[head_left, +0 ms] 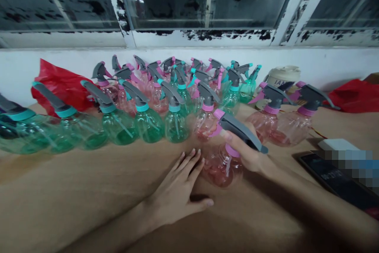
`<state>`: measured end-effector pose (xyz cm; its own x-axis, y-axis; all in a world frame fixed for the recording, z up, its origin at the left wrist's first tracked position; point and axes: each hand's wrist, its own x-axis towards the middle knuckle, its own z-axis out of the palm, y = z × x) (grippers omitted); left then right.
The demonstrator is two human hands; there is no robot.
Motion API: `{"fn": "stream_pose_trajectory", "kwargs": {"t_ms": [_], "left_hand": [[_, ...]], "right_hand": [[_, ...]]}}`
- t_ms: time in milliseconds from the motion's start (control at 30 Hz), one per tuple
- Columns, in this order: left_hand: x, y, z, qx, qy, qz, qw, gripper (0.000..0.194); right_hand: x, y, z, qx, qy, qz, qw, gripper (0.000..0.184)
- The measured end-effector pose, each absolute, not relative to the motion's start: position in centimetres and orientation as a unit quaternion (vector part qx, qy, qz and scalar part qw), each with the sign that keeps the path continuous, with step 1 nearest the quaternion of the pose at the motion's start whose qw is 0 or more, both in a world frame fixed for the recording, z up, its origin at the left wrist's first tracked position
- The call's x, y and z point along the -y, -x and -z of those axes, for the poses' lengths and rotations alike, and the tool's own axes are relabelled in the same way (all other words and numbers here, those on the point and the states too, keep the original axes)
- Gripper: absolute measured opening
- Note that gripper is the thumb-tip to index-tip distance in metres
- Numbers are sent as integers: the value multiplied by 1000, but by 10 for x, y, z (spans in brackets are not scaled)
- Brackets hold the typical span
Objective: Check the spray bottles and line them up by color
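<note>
My right hand (pixel 250 154) is closed round the neck of a pink spray bottle (pixel 223 166) with a grey trigger head (pixel 241 130). The bottle stands on the brown table (pixel 74 197), slightly tilted. My left hand (pixel 177 190) lies flat and open on the table, its fingertips touching the bottle's left side. Just behind stands a row of green spray bottles (pixel 148 122) and pink spray bottles (pixel 284 122).
Several more spray bottles crowd the back of the table below a white windowsill. Red plastic bags lie at the left (pixel 59 83) and right (pixel 355 95). A cream tub (pixel 284 75) sits at the back right. A dark phone (pixel 334 178) and a white block (pixel 337 144) lie at the right.
</note>
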<state>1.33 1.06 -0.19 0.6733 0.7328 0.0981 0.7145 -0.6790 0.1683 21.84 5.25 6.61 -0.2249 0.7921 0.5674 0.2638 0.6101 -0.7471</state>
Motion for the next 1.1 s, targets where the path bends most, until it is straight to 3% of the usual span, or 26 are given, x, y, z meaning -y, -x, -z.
{"fn": "stream_pose_trajectory", "kwargs": {"t_ms": [200, 467, 1100], "left_hand": [[-11, -11, 2, -396, -914, -74, 43, 80], [-11, -12, 0, -401, -914, -62, 23, 78], [-12, -10, 3, -385, -920, -71, 11, 76]], "right_hand": [[-55, -218, -68, 740, 342, -286, 503, 34], [-56, -217, -63, 714, 301, -331, 538, 16], [-54, -216, -61, 716, 318, -325, 529, 24]]}}
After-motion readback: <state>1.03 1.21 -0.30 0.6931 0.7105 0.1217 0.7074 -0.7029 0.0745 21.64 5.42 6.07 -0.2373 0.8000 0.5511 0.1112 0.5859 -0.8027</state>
